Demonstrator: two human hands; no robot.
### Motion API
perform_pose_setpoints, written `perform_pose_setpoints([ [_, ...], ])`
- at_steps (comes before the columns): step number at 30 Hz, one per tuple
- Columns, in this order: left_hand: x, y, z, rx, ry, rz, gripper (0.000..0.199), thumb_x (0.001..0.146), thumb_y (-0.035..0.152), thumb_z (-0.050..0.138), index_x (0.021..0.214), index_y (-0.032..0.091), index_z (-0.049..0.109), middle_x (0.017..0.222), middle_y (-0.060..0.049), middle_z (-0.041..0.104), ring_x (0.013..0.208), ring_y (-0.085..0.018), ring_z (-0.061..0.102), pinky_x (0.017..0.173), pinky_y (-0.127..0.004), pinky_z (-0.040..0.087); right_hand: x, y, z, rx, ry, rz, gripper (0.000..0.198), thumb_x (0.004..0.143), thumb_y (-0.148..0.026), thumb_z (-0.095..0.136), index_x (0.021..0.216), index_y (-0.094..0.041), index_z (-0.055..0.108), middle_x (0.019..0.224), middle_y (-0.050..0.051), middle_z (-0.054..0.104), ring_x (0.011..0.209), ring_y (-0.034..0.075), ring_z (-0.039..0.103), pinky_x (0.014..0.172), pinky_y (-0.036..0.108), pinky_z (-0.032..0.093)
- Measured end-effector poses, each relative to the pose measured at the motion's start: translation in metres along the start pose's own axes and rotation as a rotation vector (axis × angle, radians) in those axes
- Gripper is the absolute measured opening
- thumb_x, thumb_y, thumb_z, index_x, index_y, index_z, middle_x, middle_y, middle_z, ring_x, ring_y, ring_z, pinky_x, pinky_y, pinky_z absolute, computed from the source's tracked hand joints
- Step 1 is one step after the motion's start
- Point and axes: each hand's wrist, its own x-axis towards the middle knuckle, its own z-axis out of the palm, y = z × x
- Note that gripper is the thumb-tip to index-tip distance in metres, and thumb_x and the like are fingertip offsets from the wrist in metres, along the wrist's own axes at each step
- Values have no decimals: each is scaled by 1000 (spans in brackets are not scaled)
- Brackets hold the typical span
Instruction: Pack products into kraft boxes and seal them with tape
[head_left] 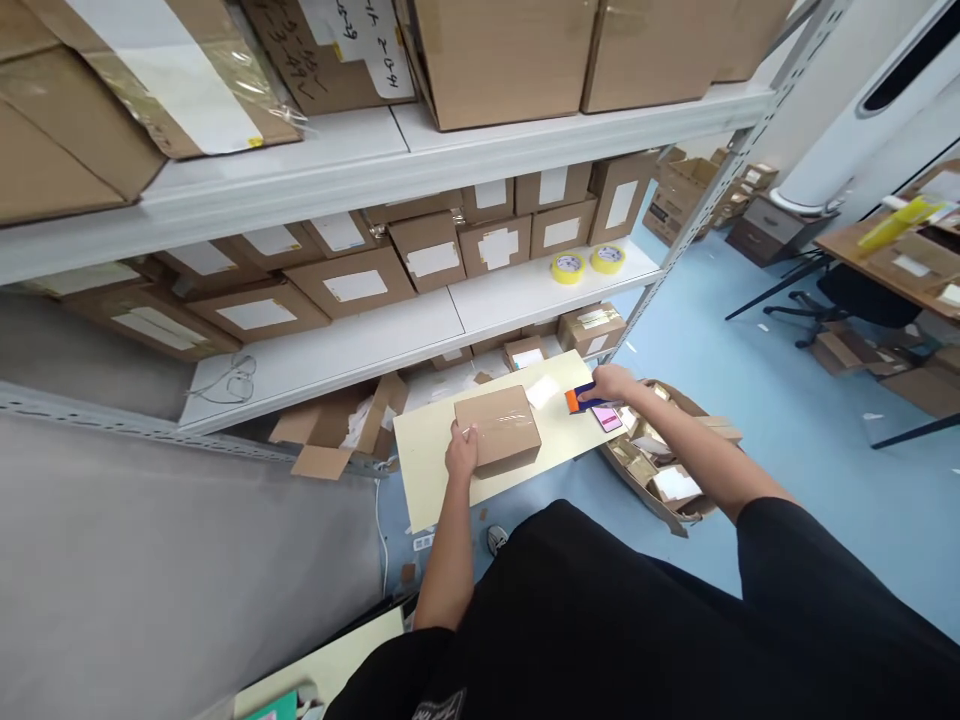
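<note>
A closed cardboard box, with clear tape across its top, sits on a pale yellow table. My left hand grips its left side, the thumb lying on top and the other fingers partly hidden. To the right, my right hand is closed round the handle of a blue and orange tape dispenser, held apart from the box over the table. A phone with a lit pink screen lies beneath that hand. Between box and dispenser rests a white slip of paper.
Metal shelving with labelled boxes stands behind the table; its upper shelf juts out overhead. Two yellow tape rolls lie on the middle shelf. An open carton is at left, and a large carton of small packages at right.
</note>
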Motion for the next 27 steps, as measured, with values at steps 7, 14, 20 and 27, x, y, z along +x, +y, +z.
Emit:
perform_pose_setpoints([
  [7, -4, -2, -3, 14, 23, 1, 71, 103, 67, 36, 160, 25, 38, 137, -15, 72, 124, -36, 68, 100, -43, 50, 28, -81, 75, 197, 7, -39, 42, 100, -41, 70, 133, -15, 64, 134, 11, 65, 115, 28, 68, 97, 46, 60],
  [14, -1, -7, -8, -3, 46, -36, 71, 102, 69, 37, 159, 27, 40, 141, -13, 70, 127, -35, 67, 102, -43, 51, 26, -88, 155, 258, -58, 28, 41, 102, -41, 68, 134, -16, 64, 134, 13, 66, 115, 27, 68, 98, 47, 59],
  [20, -4, 7, -2, -2, 70, -23, 67, 103, 65, 39, 158, 26, 41, 136, -13, 72, 123, -33, 69, 101, -43, 52, 35, -43, 214, 396, -56, 213, 42, 106, -26, 47, 141, -5, 57, 136, 28, 67, 131, 36, 61, 110, 46, 41],
  [27, -4, 9, -2, 1, 73, -45, 67, 103, 65, 40, 158, 27, 41, 137, -12, 72, 122, -33, 69, 101, -43, 52, 38, -25, 231, 696, 59, 157, 58, 97, -26, 57, 153, -11, 52, 150, 22, 60, 145, 36, 51, 117, 47, 39],
])
